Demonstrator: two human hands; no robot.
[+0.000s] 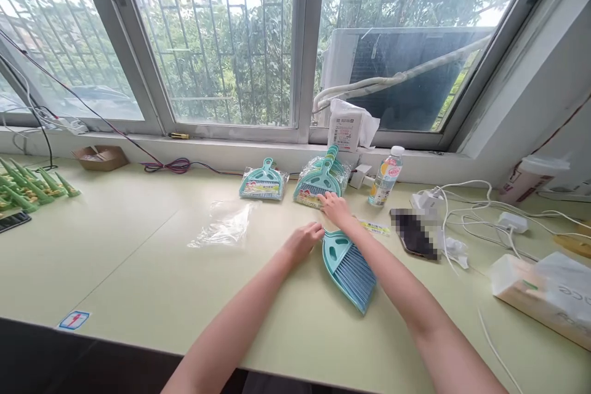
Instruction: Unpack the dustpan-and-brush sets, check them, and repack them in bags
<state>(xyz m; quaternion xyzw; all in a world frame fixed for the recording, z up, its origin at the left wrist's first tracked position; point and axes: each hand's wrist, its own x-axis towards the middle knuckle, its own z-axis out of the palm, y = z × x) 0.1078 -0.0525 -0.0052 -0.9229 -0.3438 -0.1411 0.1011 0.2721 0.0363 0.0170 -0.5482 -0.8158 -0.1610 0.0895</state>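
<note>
An unwrapped turquoise dustpan and brush set (pixel 353 271) with blue-grey bristles lies on the table, its handle end pointing up and left. My left hand (pixel 305 241) has its fingers closed at that handle end. Just beyond, my right hand (pixel 335 209) has bent fingers at the front edge of a wrapped dustpan and brush set (pixel 318 186), the foremost of a stack. My right forearm passes over part of the unwrapped set and a yellow-green label card (pixel 376 228). Another wrapped set (pixel 262 184) lies to the left, with an opened clear plastic bag (pixel 226 225) in front of it.
A drink bottle (pixel 386 177), a phone (pixel 414 235) and tangled white cables (pixel 475 209) are on the right, near a tissue pack (pixel 545 295). A paper box (pixel 346 129) stands by the window. Green cone-shaped objects (pixel 32 188) and a small cardboard box (pixel 100 157) are at left.
</note>
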